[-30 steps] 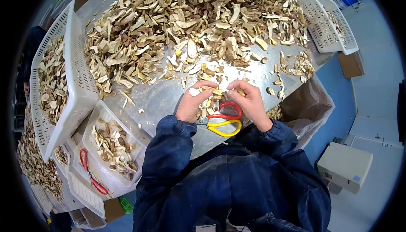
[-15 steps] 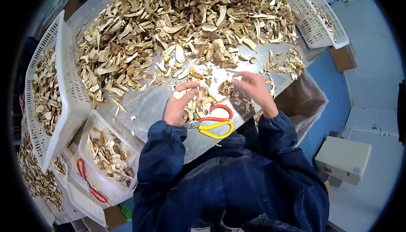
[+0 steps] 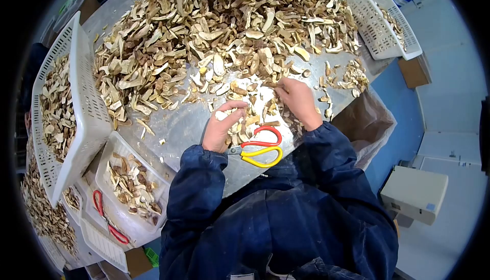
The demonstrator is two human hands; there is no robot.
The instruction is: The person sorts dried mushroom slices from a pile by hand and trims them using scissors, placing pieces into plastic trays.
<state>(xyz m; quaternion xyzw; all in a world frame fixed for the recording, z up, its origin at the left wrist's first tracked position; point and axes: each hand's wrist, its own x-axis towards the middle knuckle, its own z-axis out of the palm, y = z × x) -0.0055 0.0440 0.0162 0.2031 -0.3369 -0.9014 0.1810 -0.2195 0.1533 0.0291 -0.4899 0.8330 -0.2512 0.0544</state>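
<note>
Beyond the red-and-yellow-handled metal scissors [image 3: 247,144], the left hand [image 3: 220,128] and right hand [image 3: 300,103] seemingly pick through flat, pale-brown mushroom slices [image 3: 252,120], calling for light pinching, but whether either grip is closed I cannot tell.

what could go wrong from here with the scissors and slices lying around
The left hand is right beside the scissors, whose blade tips are hidden, so it might brush them unseen. The small pile of slices beyond the handles lies close to the large heap, so the two might mix. The slices at the right edge of the table might get knocked into the open bag next to it.
</note>
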